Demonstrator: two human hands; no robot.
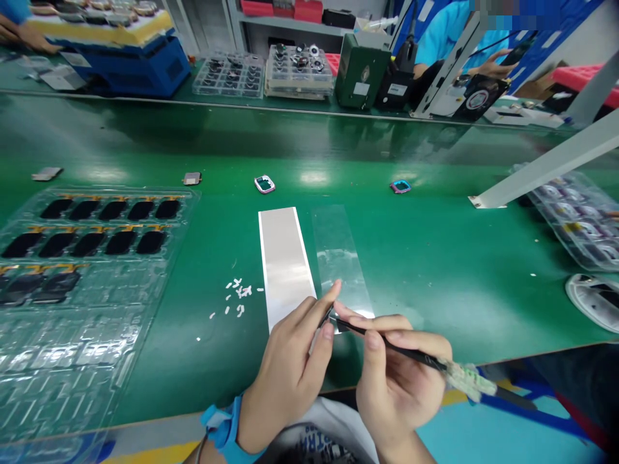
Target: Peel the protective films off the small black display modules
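My left hand (290, 361), with a blue band at the wrist, pinches a small dark flat piece (329, 315) between thumb and fingers. Its kind is mostly hidden by the fingers. My right hand (403, 380) grips black tweezers (413, 352) with pale wrapping near the rear end. The tweezers' tip points at the small piece, close to my left fingertips; I cannot tell whether it touches. Under and beyond my hands lie a grey strip with white edges (285, 258) and a transparent film strip (338, 248).
White scraps (239, 291) lie left of the grey strip. A transparent tray (111, 270) with several black screens covers the left side. Two small watch cases (264, 184) sit farther back. A white post (541, 161) and another tray (575, 212) stand right. Other people are beyond the bench.
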